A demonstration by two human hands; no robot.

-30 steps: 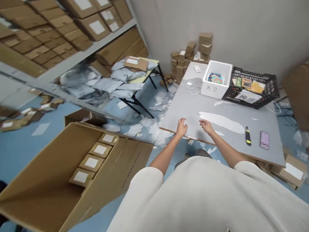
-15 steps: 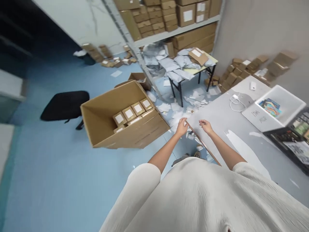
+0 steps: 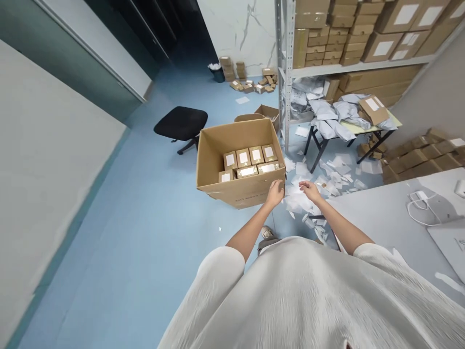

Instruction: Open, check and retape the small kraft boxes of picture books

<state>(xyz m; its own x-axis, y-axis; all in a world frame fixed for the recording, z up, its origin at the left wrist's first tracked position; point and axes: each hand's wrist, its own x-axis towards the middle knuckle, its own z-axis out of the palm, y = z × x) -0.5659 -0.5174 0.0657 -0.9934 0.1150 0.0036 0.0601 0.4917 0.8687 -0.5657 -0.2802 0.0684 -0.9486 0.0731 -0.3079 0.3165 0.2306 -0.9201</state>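
Note:
My left hand (image 3: 275, 193) is before the near right corner of a large open cardboard carton (image 3: 232, 194), its fingers loosely bent and nothing seen in them. Whether it touches the carton cannot be told. Inside the carton stand several small brown boxes (image 3: 242, 156) with white labels. To the right of it, my right hand (image 3: 308, 190) hovers over the scattered paper on the floor, fingers slightly curled and apart, holding nothing.
Torn white paper (image 3: 337, 172) litters the floor. A grey-white table (image 3: 378, 208) with a white charger cable (image 3: 417, 208) is at right. Behind are a low table with grey mailing bags (image 3: 345, 114), a metal shelf (image 3: 288, 72) of boxes, and a black chair (image 3: 181, 123).
The view has swung left, so the carton now lies straight ahead and the table has slid right. My left hand has come from the table's edge to the carton's corner.

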